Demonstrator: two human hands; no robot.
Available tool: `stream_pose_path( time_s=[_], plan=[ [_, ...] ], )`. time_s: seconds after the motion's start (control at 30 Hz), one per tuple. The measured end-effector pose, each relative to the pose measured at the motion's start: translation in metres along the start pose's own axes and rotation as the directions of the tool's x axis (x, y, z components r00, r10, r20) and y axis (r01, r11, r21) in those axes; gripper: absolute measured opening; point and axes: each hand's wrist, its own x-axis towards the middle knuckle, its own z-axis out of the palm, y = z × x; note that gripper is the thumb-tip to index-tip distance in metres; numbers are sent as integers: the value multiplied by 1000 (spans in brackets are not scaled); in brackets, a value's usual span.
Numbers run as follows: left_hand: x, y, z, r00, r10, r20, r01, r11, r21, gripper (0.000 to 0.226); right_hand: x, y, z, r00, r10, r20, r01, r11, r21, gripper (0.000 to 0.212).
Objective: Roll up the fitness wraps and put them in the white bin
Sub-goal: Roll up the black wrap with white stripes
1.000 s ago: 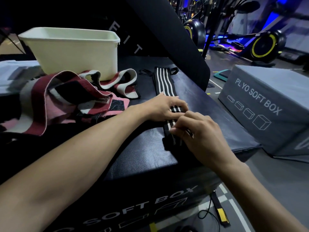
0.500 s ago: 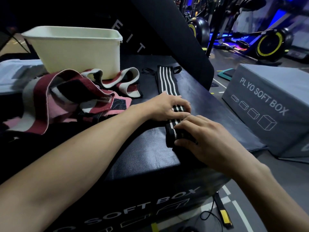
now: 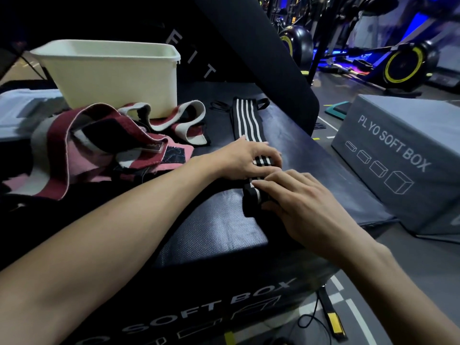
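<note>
Sitting at the back left of the black soft box (image 3: 219, 227), the white bin (image 3: 112, 78) shows only its outer wall and rim, so its contents cannot be told. A black-and-white striped wrap (image 3: 246, 120) lies stretched toward the person, its near end rolled. Left hand (image 3: 245, 158) presses the strip with curled fingers; right hand (image 3: 296, 197) grips the roll. Red and pink wraps (image 3: 82, 145) lie heaped beside the bin. Since a second ago, the roll seems slightly thicker.
</note>
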Motion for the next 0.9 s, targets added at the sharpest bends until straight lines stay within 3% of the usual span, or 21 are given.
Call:
stream_pose_path(
  time_s=[0.13, 0.27, 0.43, 0.6, 0.77, 0.9],
  plan=[
    [-2, 3, -4, 999, -29, 38, 30, 999, -12, 33, 4, 0, 4, 996, 83, -16, -80, 986, 145, 37],
    [-3, 7, -6, 998, -38, 48, 38, 999, -3, 37, 6, -4, 3, 986, 163, -26, -155, 969, 194, 34],
    [2, 3, -4, 1000, -14, -4, 14, 999, -46, 34, 10, -17, 2, 972, 232, -32, -229, 970, 74, 37],
    [2, 3, -3, 1000, -9, 7, 10, 999, -34, 47, 12, -27, 4, 952, 306, -24, -306, 952, 8, 37],
    [2, 5, -2, 1000, 0, -2, 0, 999, -40, 34, 21, -18, 1, 935, 329, 135, -339, 939, 60, 51],
    [0, 8, -1, 1000, -24, 6, 24, 999, -23, 42, 25, -12, -8, 914, 323, 245, -351, 933, 80, 47]
  ],
)
